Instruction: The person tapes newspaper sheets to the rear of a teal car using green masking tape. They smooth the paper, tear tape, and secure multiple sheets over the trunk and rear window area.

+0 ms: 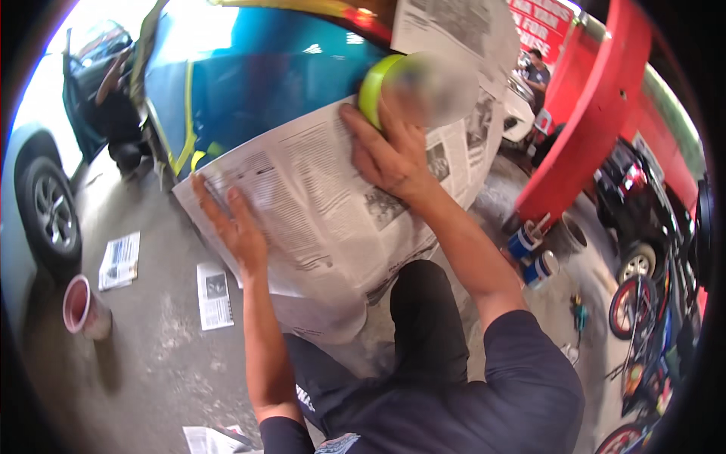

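A large newspaper sheet [302,174] hangs over the lower part of a glossy blue car panel [257,83]. My left hand [240,231] lies on the sheet's left end with its fingers stretched out, close to the paper's upper edge. Farther up and to the right, my right hand [397,155] is against the newspaper and grips a bright yellow-green roll of tape [376,87]. A blurred patch hides much of the roll and some fingertips. Yellow tape [187,125] runs down the panel's left side. More newspaper [446,26] covers the panel's upper right.
On the floor to the left stand a reddish bucket [87,306] and loose newspaper pieces [215,295]. A person [121,113] crouches by a car door. Blue-and-white cans [538,266] stand near a red post [578,121]; motorcycles [643,325] are at the far right.
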`<act>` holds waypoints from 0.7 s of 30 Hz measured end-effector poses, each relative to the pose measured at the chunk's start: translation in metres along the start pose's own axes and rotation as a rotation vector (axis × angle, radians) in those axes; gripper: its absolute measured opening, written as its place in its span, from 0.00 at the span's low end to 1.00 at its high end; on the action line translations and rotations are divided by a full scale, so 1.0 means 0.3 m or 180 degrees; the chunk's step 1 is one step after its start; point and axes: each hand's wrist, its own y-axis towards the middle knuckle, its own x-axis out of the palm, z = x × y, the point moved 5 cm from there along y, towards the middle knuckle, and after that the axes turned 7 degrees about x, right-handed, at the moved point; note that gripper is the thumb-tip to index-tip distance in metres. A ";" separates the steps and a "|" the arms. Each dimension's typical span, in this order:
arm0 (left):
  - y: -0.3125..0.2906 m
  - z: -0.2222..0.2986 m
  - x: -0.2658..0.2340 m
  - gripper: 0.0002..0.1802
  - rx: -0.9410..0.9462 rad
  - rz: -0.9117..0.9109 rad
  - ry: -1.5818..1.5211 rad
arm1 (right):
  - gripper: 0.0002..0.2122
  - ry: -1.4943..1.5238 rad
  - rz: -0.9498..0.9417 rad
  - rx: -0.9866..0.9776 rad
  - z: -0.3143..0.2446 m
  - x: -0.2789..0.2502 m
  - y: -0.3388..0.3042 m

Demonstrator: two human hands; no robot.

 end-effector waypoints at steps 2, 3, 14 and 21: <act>0.009 0.011 0.025 0.34 -0.0020 0.0045 -0.0244 | 0.26 -0.0004 0.0126 -0.0019 0.032 -0.009 0.003; 0.010 0.012 0.029 0.34 -0.0003 0.0028 -0.0252 | 0.26 -0.0013 0.0084 0.0007 0.034 -0.014 0.004; 0.003 -0.019 0.024 0.37 0.0115 -0.0171 0.0349 | 0.22 -0.0446 0.0048 -0.0208 0.035 0.001 -0.009; 0.023 -0.022 0.001 0.37 0.0321 0.0029 0.0240 | 0.21 -0.0281 -0.0022 -0.0288 0.046 0.014 0.007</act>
